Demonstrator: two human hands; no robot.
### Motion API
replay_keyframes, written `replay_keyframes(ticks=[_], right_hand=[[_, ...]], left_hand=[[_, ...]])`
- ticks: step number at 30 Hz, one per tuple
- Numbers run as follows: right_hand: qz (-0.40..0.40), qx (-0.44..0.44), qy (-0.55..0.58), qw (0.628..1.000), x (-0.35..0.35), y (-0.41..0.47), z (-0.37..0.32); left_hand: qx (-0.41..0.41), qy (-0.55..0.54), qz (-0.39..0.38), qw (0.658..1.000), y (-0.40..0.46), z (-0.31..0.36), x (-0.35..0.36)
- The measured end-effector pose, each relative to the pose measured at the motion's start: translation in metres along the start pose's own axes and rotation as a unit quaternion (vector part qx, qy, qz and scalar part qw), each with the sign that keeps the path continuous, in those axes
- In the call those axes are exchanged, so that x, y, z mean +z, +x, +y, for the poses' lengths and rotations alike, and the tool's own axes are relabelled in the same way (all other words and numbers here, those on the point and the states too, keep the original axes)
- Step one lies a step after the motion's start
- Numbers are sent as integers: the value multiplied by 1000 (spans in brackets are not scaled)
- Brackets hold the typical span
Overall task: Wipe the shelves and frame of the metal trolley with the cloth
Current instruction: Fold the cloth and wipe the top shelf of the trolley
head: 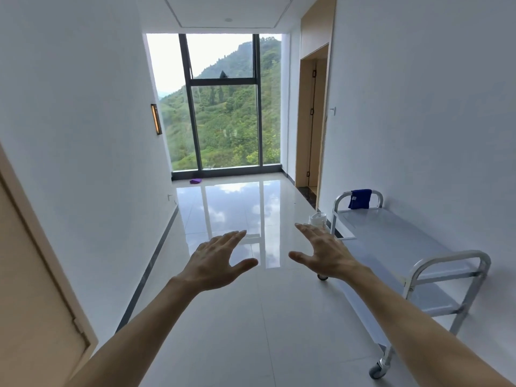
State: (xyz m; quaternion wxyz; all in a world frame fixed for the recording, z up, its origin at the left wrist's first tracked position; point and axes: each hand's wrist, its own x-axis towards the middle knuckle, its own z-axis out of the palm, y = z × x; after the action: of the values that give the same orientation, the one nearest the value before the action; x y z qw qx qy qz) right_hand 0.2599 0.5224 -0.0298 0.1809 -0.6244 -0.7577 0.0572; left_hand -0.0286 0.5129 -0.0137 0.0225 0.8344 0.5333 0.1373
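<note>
A metal trolley on castors stands along the right wall, with a flat top shelf, a lower shelf and a tubular handle at each end. A blue cloth hangs over the far handle. My left hand is stretched out over the floor, fingers straight and spread, holding nothing. My right hand is likewise spread and empty, in the air just left of the trolley's top shelf and well short of the cloth.
A glossy tiled floor runs to a large window. A purple object lies on the floor by the window. A white object sits beyond the trolley. A doorway opens in the right wall; a door is at left.
</note>
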Motion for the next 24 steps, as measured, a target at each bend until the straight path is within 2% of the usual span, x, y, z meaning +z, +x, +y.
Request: replay_keyframes(ticks=[13, 24], right_hand=[[3, -29, 7, 1000, 9, 263, 98], [-26, -22, -6, 999, 59, 450, 163]], left_hand=[[-13, -5, 9, 1000, 251, -61, 33], [-24, -21, 21, 999, 437, -154, 82]])
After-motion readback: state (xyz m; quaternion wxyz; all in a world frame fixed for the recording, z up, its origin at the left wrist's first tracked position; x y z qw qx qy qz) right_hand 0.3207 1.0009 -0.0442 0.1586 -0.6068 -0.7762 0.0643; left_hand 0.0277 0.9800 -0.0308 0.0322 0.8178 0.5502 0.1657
